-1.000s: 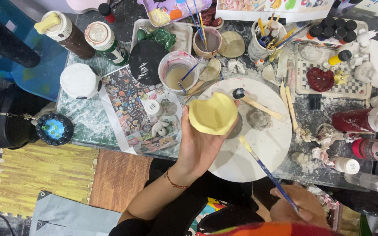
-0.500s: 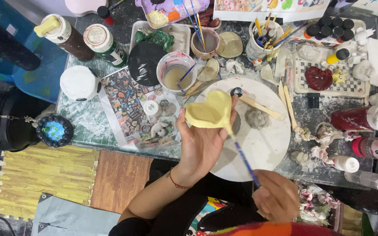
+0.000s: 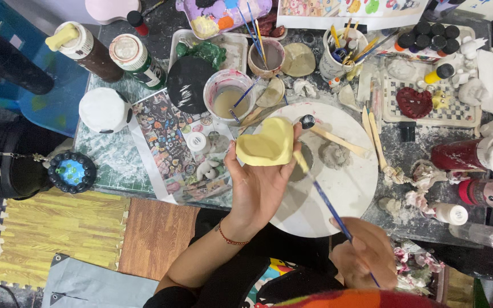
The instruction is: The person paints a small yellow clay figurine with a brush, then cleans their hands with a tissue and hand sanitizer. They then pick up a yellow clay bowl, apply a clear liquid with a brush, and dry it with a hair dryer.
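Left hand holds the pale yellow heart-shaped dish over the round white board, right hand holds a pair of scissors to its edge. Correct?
Not quite. The head view shows the right hand holding a thin blue-handled paintbrush, not scissors, its tip at the edge of the pale yellow heart-shaped dish. The left hand does hold that dish over the round white board.

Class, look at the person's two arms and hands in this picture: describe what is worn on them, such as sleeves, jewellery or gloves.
Both hands are bare, with no gloves. The left hand has a thin red bracelet around the wrist, and the forearm is uncovered up to a dark sleeve near the elbow. The right hand shows no ring or bracelet that I can make out; its arm is hidden by bright multicoloured clothing at the bottom edge.
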